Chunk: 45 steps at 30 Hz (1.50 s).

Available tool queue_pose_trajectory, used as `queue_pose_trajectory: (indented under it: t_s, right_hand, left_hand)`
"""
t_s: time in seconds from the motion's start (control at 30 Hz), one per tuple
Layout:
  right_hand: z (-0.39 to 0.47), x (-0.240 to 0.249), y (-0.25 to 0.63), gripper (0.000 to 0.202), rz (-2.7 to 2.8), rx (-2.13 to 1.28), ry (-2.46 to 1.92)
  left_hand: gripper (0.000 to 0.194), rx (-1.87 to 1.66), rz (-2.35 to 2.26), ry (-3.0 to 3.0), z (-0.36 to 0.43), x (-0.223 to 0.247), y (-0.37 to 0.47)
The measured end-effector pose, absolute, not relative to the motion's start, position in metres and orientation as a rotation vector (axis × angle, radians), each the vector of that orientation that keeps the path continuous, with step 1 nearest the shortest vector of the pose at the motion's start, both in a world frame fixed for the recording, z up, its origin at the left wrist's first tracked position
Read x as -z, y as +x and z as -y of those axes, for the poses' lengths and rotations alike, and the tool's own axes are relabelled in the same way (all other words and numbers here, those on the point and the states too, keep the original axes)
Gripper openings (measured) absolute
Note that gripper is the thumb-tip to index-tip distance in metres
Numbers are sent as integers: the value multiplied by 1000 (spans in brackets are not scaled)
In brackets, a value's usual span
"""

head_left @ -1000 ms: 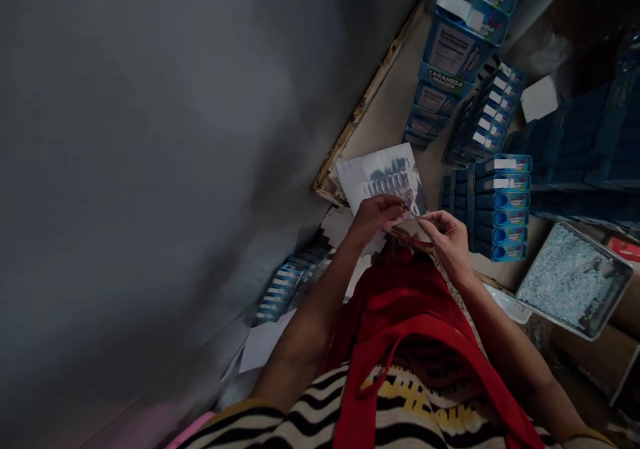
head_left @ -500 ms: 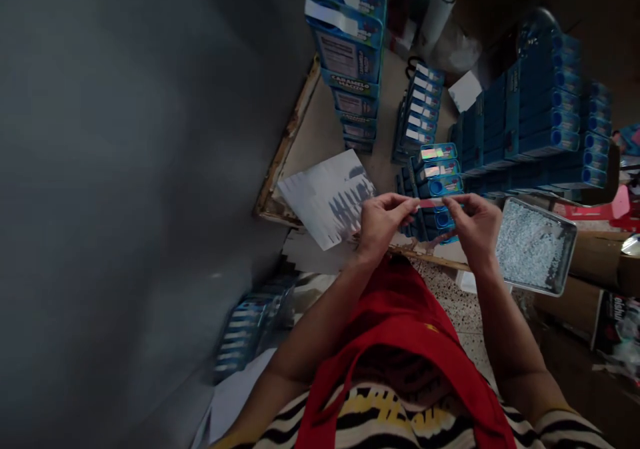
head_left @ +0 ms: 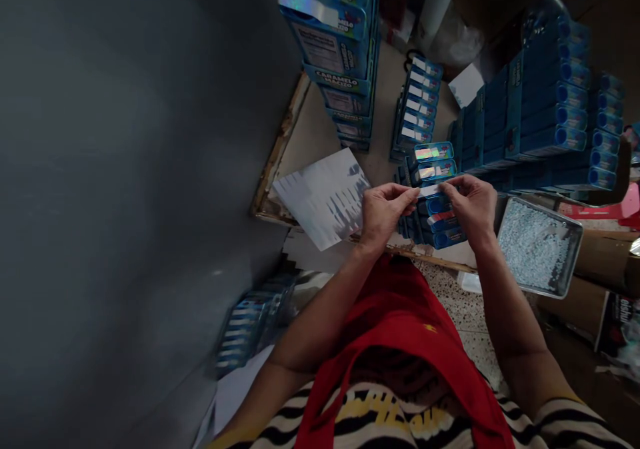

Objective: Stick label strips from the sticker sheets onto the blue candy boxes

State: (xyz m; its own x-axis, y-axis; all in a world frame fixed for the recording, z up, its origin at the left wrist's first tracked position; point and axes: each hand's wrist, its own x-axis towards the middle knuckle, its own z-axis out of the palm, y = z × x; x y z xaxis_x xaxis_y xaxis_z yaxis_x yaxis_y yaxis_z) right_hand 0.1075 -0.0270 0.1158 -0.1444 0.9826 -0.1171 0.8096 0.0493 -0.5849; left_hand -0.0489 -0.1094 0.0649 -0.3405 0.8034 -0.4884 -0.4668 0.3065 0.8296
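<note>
A short pale sticker strip [head_left: 429, 190] is stretched between my two hands, one end in each. My left hand [head_left: 383, 212] pinches its left end between thumb and fingertips. At the other end, the fingertips of my right hand [head_left: 473, 208] are closed on it. The strip lies over or just above one of several small blue boxes [head_left: 447, 239] standing in a row; contact is unclear. Two boxes behind it carry shiny strips across their tops. A reddish strip lies across a nearer box. Left of my left hand is a white backing sheet [head_left: 305, 192] with dark strip-shaped marks.
A tall stack of blue boxes [head_left: 333, 49] stands at the back left, and a strip-topped row [head_left: 420, 102] behind my hands. More blue boxes [head_left: 540, 109] fill the right. A metal tray [head_left: 535, 249] holds pale small pieces. The table's worn wooden edge [head_left: 280, 142] runs along the left.
Both hands have moved slightly away from my body, bringing the strip over a box. The strip looked reddish before and looks pale now. The view has shifted slightly.
</note>
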Motion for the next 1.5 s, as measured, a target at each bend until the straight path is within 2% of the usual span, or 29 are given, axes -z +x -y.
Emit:
queue_pose_trajectory:
  t_s: [0.17, 0.3, 0.47, 0.6, 0.7, 0.9, 1.07, 1.23, 1.5]
  right_hand:
    - [23, -112, 112, 29, 1936, -804, -1835]
    - [10, -105, 120, 58, 1736, -965, -1922]
    - [2, -98, 123, 58, 1645, -1151, -1911]
    - [9, -106, 122, 54, 1487, -1276, -1822]
    - [18, -120, 117, 54, 1459, -1215, -1791]
    - [32, -141, 98, 58, 1527, -1207, -1749]
    - [37, -145, 97, 56, 1567, -1279, -1710]
    - [43, -150, 118, 71, 1570, -1510, -1608]
    - [47, -135, 121, 56, 1689, -1093, -1799]
  left_hand:
    - [34, -1337, -1359, 306, 107, -55, -47]
    - [48, -1302, -1267, 111, 103, -40, -36]
    - [60, -1335, -1254, -161, 97, -21, -15]
    - [48, -1380, -1399, -123, 102, -23, -12]
    - [37, -1496, -1546, 160, 120, -45, -20]
    - [58, -1364, -1308, 468, 145, -96, -27]
    - [41, -1336, -1322, 492, 144, -100, -32]
    - [35, -1331, -1405, 637, 151, -95, -44]
    - [35, -1226, -1506, 687, 140, -80, -45]
